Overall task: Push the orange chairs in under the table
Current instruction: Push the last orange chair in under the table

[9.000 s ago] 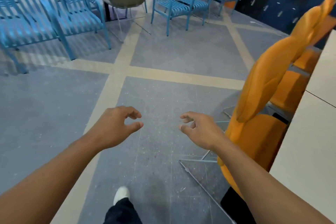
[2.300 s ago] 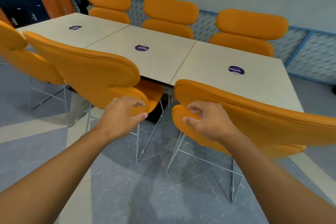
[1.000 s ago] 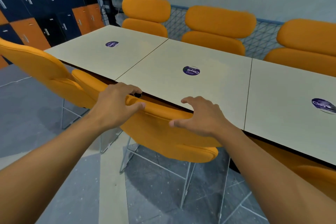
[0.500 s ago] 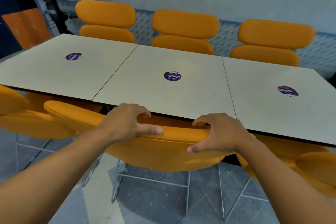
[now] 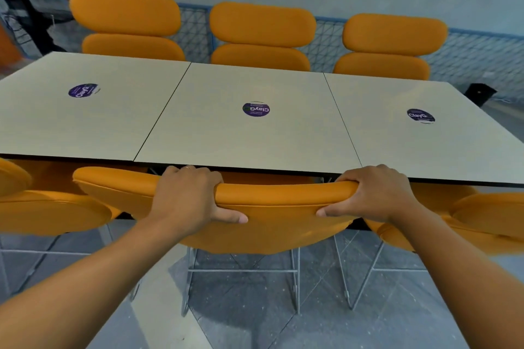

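The middle orange chair [image 5: 280,207] on my side stands with its backrest top close against the near edge of the long beige table [image 5: 255,139]. My left hand [image 5: 188,197] grips the backrest top left of centre, and my right hand [image 5: 374,193] grips it near its right end. Another orange chair [image 5: 51,210] sits to the left and one more [image 5: 487,215] to the right, both with their seats under the table edge. The seat of the middle chair is hidden below the tabletop.
Three orange chairs [image 5: 262,34] line the far side of the table, in front of a blue mesh fence [image 5: 482,56]. Thin metal chair legs [image 5: 295,278] stand on the grey floor near my arms. Round purple stickers [image 5: 256,109] mark each table panel.
The middle chair has gone further in toward the table, its backrest now almost at the edge. Both hands stayed gripped on the backrest, the right one now nearer its end.
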